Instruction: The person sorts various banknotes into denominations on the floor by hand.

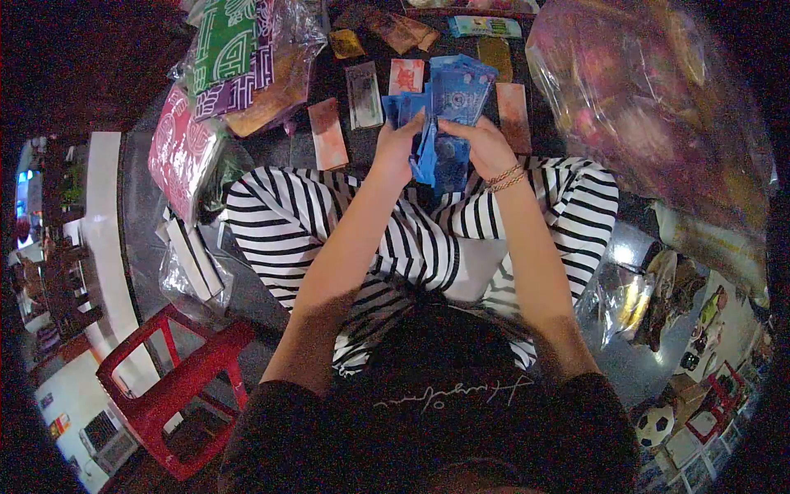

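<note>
Blue banknotes [461, 92] are held between both hands in front of my crossed legs. My left hand [400, 146] is closed on part of the fanned stack, thumb on top. My right hand [484, 142] grips the other part, its thumb lying across the notes. More blue paper [451, 160] hangs below the fingers. On the dark surface around them lie a pinkish note stack [328, 133], a grey note stack [364, 95], a red-and-white note [406, 76] and another pinkish stack [513, 115].
Plastic-wrapped green and purple packs [230, 58] stand at the left, above a pink pack [183, 148]. A large clear bag [634, 90] bulges at the right. Behind the notes lies a blue-white packet [485, 27]. A red stool [177, 370] is at lower left, a football [655, 426] at lower right.
</note>
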`<move>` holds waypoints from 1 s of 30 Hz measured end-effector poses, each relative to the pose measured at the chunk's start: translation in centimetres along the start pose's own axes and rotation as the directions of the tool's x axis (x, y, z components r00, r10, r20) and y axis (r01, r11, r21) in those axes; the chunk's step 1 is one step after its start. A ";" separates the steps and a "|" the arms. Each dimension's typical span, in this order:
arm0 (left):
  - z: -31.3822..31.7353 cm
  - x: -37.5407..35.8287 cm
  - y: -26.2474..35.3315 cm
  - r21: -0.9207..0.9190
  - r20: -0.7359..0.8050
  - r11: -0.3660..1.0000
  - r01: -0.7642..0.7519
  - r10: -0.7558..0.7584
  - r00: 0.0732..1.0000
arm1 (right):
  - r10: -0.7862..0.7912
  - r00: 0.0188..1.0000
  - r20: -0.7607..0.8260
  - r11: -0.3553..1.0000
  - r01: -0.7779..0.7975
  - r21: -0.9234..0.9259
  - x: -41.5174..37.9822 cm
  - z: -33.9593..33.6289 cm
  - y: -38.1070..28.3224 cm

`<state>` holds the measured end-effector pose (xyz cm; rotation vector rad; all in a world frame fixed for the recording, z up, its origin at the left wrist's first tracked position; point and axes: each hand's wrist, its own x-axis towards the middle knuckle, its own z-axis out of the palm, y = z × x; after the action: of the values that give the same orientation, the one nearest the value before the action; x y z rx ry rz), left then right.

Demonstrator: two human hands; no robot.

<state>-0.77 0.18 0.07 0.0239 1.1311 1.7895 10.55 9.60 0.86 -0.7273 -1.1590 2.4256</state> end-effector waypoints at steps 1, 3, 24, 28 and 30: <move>0.2 0.0 0.0 -0.012 -0.029 1.000 0.010 -0.010 1.000 | 0.005 1.000 -0.008 1.000 -0.005 0.009 -0.1 -0.1 -0.2; 0.2 -0.1 0.4 -0.110 -0.009 0.992 0.059 -0.060 0.998 | 0.016 0.999 -0.034 0.998 -0.014 0.058 -0.1 -0.5 -0.8; -1.0 0.3 -1.2 0.185 -0.084 0.983 -0.013 0.029 0.996 | 0.030 0.998 0.061 0.999 -0.029 -0.031 0.4 -0.7 0.3; -0.5 -0.3 -0.6 0.263 -0.064 0.963 0.063 -0.048 0.997 | 0.049 0.999 0.018 0.998 -0.049 -0.034 0.4 -0.8 0.3; -0.5 -0.2 -0.8 0.262 -0.050 0.964 0.032 -0.020 0.999 | 0.077 0.997 -0.004 0.996 -0.077 -0.037 0.5 -0.9 0.3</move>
<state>-0.32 -0.22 -0.71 0.1253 1.3906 1.6126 10.65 10.23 0.01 -0.8004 -1.1994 2.4714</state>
